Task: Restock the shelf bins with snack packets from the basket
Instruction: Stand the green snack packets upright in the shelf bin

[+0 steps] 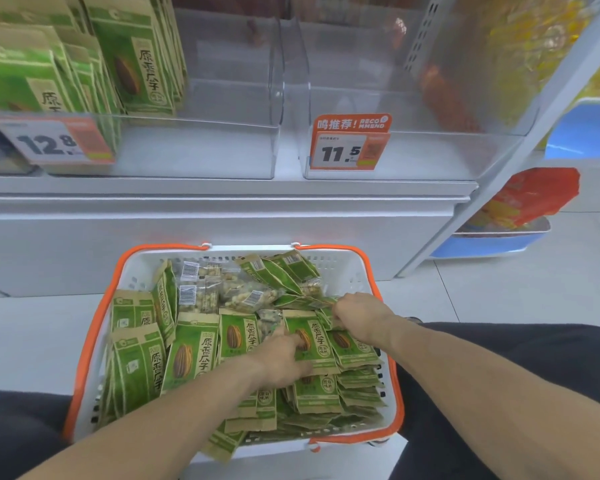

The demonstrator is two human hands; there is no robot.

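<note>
A white basket with an orange rim (125,271) sits on the floor below me, filled with several green sunflower-seed packets (191,351) and some clear nut packets (201,292). My left hand (284,358) pinches the bottom edge of an upright green packet (312,336) in the middle of the basket. My right hand (355,311) grips the tops of green packets at the basket's right side. Above, a clear shelf bin (201,147) holds green packets (132,57) at its left. The clear bin to the right (430,150) has no packets in it.
Price tags read 12.8 (54,142) and 11.5 (349,143) on the bin fronts. A white shelf ledge (222,195) runs below the bins. A blue tray with red and yellow bags (506,220) stands at the right. My dark-trousered knees flank the basket.
</note>
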